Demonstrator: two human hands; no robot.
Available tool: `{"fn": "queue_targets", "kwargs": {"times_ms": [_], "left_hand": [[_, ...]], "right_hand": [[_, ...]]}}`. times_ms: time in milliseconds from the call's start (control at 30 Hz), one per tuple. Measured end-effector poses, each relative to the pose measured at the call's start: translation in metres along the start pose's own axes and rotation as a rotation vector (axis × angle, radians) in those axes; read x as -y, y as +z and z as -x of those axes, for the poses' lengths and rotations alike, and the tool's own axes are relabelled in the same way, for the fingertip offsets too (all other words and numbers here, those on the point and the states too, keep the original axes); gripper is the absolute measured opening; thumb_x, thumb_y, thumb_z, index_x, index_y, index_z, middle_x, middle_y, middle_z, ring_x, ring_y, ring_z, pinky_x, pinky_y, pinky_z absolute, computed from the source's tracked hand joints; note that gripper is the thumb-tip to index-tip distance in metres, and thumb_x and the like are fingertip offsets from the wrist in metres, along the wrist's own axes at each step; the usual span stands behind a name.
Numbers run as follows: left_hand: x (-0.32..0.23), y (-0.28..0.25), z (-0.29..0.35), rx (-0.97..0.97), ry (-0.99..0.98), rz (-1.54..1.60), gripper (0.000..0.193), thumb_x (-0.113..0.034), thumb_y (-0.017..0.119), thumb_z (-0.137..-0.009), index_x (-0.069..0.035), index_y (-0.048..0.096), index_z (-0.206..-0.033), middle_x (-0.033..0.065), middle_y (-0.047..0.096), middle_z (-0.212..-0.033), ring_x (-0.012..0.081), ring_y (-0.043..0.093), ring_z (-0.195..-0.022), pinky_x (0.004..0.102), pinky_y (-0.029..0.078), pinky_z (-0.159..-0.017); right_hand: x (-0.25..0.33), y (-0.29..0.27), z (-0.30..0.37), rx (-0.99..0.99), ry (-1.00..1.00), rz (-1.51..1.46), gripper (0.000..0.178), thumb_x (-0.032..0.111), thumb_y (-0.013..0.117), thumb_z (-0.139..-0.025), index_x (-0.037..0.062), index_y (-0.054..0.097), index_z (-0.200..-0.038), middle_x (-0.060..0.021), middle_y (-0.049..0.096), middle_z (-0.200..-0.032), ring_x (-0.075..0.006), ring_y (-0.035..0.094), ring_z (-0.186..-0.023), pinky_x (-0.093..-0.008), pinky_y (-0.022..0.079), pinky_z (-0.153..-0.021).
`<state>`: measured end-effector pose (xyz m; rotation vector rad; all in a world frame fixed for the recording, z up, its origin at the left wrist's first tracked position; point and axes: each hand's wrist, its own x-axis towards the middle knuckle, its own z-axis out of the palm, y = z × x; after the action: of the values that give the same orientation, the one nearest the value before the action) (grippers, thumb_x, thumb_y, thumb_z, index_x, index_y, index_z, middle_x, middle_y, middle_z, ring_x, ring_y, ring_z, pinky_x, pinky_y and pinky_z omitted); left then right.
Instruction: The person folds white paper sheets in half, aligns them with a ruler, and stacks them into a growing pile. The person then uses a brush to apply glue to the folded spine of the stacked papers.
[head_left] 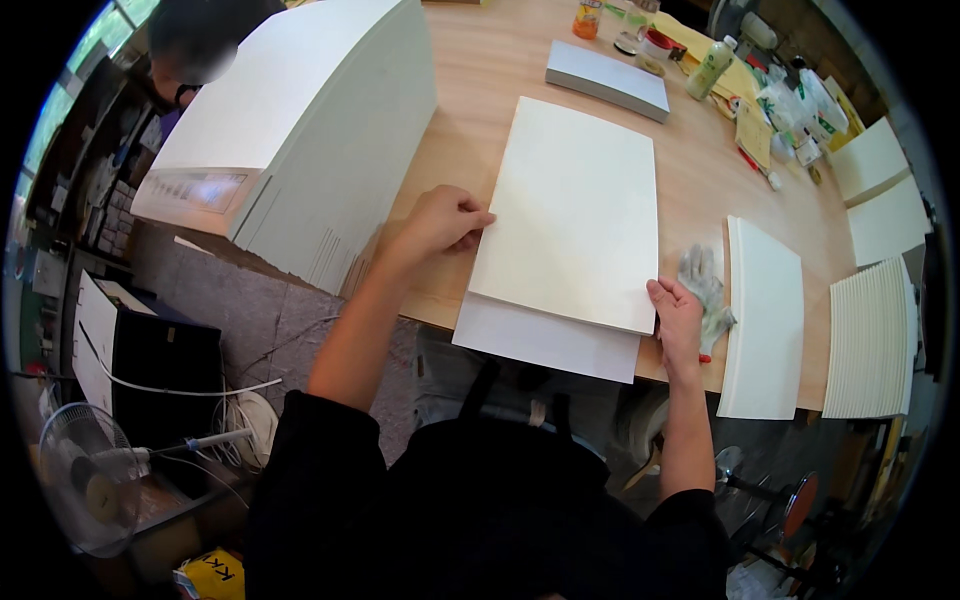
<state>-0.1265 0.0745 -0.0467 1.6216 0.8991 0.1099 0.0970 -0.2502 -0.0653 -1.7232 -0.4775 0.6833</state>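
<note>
In front of me a large cream-coloured board or thin stack of sheets (570, 215) lies on the wooden table. A white sheet (550, 336) shows from beneath its near edge and juts past the table edge. My left hand (447, 222) pinches the board's left edge between thumb and fingers. At the lower right corner, my right hand (676, 308) grips it, thumb on top, its other fingers partly hidden. Just right of that hand lies a grey-white work glove (705, 285). Beyond the glove, a white stack of sheets (765, 318) overhangs the table's near edge.
A bulky pale stack or block (350, 140) stands on the left, with another person (195, 45) behind it. At the back sit a grey-white paper stack (607, 80), a green bottle (712, 68) and clutter. A ridged stack (868, 340) lies far right. A fan (95, 480) stands lower left.
</note>
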Motion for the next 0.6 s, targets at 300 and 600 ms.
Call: {"fn": "queue_targets", "kwargs": {"times_ms": [300,600], "left_hand": [[0.064,0.034,0.103,-0.328,0.604,-0.546,0.040,-0.007,0.079,-0.083,-0.006,0.074,-0.123,0.0131,0.064,-0.144,0.0380,0.052,-0.139,0.0465,0.042,-0.116],[0.066,0.042,0.108,-0.320,0.537,-0.544,0.050,-0.004,0.079,-0.083,-0.006,0.070,-0.132,0.0089,0.061,-0.149,0.0366,0.043,-0.149,0.0473,0.037,-0.121]], "right_hand": [[0.002,-0.021,0.005,0.070,0.031,0.222,0.029,0.022,0.066,-0.105,-0.0008,0.076,-0.119,-0.0006,0.069,-0.078,-0.0063,0.061,-0.062,-0.0225,0.047,-0.054],[-0.008,-0.007,0.016,-0.122,-0.410,0.554,0.022,0.017,0.072,-0.097,0.0000,0.076,-0.112,-0.0150,0.072,-0.088,-0.0306,0.068,-0.078,-0.0379,0.053,-0.072]]}}
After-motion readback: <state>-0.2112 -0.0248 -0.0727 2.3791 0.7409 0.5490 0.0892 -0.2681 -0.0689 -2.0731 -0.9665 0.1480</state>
